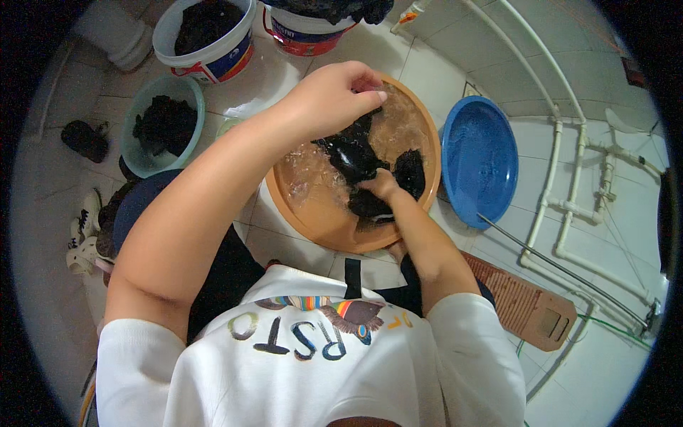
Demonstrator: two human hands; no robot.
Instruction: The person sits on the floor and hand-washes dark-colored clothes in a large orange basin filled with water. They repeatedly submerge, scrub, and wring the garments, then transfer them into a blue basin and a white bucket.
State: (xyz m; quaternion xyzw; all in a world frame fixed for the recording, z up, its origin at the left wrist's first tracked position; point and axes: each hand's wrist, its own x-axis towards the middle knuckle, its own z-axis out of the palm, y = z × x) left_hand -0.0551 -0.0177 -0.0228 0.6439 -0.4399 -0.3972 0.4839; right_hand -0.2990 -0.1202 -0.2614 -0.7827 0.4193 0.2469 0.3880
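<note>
A wide orange basin (313,231) of water stands in front of me, with wet black cloth (350,151) in it. Above the far part of the basin, my left hand (338,96) has its fingers curled at the upper end of this cloth. Lower down, my right hand (382,185) is closed round the same dark fabric, its fingertips hidden in the folds. Another black bunch (409,173) lies by the basin's right side; I cannot tell whether it is the same piece. The water is rippled and splashing around the cloth.
Right of the orange basin stands a blue basin (484,153), with a thin hose (569,267) reaching its rim. A brown washboard (526,302) lies nearby. Left are a pale green basin (199,96) of dark cloth and a white bucket (245,46); another bucket (306,35) stands behind. Pipes (558,164) line the right wall.
</note>
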